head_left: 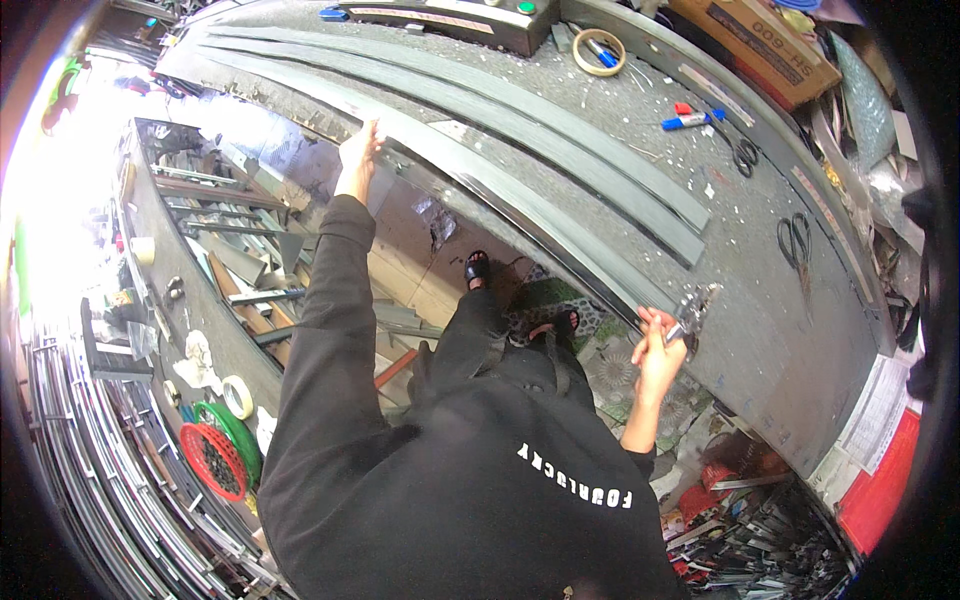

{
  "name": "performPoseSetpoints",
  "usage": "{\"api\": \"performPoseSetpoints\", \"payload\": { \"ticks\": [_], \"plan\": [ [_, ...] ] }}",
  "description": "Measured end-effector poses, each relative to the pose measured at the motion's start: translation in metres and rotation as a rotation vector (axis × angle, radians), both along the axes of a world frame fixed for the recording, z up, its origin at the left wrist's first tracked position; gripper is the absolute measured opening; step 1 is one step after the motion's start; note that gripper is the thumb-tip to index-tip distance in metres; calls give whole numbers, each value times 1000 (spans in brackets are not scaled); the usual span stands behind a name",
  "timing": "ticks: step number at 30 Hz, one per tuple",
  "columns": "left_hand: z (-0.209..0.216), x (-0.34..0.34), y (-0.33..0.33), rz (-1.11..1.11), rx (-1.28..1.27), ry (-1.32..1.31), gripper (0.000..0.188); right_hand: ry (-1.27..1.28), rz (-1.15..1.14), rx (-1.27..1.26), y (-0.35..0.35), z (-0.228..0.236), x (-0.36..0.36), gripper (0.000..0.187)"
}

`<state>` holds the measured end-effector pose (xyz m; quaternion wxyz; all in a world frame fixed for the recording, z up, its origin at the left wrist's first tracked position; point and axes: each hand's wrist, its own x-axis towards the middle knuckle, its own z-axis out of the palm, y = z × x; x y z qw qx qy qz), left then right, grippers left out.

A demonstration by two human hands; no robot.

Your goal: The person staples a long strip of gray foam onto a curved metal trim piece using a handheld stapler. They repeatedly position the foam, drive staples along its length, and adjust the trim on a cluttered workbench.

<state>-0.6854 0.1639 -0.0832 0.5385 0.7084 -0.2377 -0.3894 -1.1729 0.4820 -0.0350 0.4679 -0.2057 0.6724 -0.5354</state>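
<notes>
A long, thin grey strip (480, 175) lies along the near edge of the workbench (745, 340). My left hand (358, 160) is at the strip's near edge, toward its left part, with the fingers closed on that edge. At the strip's right end, my right hand (657, 352) is wrapped round a shiny metal hand tool (692, 308). The tool's silver head reaches over the bench beside the strip end; its exact kind is hard to make out. Two more grey strips (600, 155) lie behind the first, roughly parallel to it.
Farther back are a tape roll (598, 52), a blue marker (690, 121), black scissors (796, 250) and a cardboard box (765, 45). To my left stands a rack of offcuts (235, 245), with red and green baskets (212, 462) and long metal profiles (95, 470) nearby.
</notes>
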Motion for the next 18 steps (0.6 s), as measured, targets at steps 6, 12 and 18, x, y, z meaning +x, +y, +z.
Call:
{"api": "performPoseSetpoints", "payload": {
  "ticks": [6, 12, 18],
  "plan": [
    [-5, 108, -73, 24, -14, 279, 39, 186, -174, 15, 5, -19, 11, 24],
    [7, 129, -90, -114, 41, -32, 25, 527, -366, 187, -8, -19, 28, 20],
    [24, 174, -84, -657, 172, -144, 20, 968, -458, 112, -64, 42, 110, 13]
  ]
}}
